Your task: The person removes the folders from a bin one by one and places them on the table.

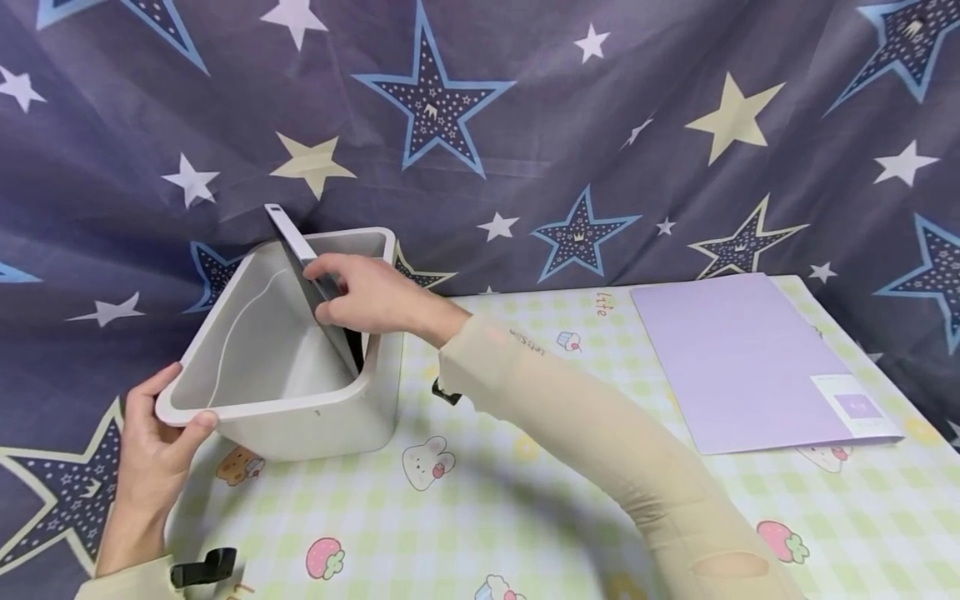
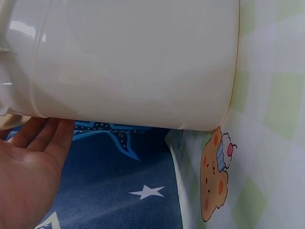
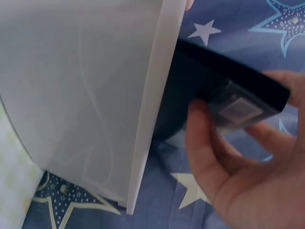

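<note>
While gripping the bin (image 1: 300, 429) with left hand (image 1: 159, 446), probably for steadiness, pinches tilted flat object (image 1: 291, 236) with right hand (image 1: 367, 293).

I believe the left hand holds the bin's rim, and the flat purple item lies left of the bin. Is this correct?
Not quite: the head view shows the flat purple item right of the bin. The left hand does hold the rim.

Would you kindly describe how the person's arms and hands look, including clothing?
The left hand and right hand wear no gloves. The left sleeve and right sleeve are cream; the right has small dark lettering near its cuff and an oval opening farther up. A black fitting shows at each wrist.
</note>
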`<state>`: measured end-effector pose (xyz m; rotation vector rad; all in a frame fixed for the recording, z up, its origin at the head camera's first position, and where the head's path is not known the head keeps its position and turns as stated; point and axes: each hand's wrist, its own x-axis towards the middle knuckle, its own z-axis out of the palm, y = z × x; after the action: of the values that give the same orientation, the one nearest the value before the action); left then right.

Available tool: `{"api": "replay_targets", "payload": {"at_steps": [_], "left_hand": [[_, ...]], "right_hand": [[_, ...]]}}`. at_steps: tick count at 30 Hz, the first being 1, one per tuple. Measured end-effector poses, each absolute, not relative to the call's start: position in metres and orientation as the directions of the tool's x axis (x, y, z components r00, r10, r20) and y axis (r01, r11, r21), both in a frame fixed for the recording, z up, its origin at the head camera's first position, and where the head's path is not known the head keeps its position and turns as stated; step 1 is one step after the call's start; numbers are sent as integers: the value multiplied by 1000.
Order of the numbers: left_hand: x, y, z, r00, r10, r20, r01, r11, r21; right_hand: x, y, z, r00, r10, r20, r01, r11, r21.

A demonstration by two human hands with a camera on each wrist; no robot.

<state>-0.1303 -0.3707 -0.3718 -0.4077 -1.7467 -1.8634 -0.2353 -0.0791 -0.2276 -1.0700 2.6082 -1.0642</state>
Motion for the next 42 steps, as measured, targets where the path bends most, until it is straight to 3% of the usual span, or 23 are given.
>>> {"api": "replay_targets", "payload": {"at_steps": [7,19,35,42], "left_hand": [[-128,-375,-370,-800,-197,566,576,11,817],[-130,-373,-372,-811,-178,558,561,33,827],[-129,-371,-372,-809,-187,557,566,5,824],[-129,-370,-373,-804,-180,567,577,-2,817]], "right_hand": [[-257,-84,-228,-628,-771,111,-610,398,-685],[-268,-90,-225,-643,-765,36,-530,410,-742],[-269,-89,-227,-697,-712,88,-581,488,-651],[-268,-84,-228,-700,-708,95,-564,466,-682]]}}
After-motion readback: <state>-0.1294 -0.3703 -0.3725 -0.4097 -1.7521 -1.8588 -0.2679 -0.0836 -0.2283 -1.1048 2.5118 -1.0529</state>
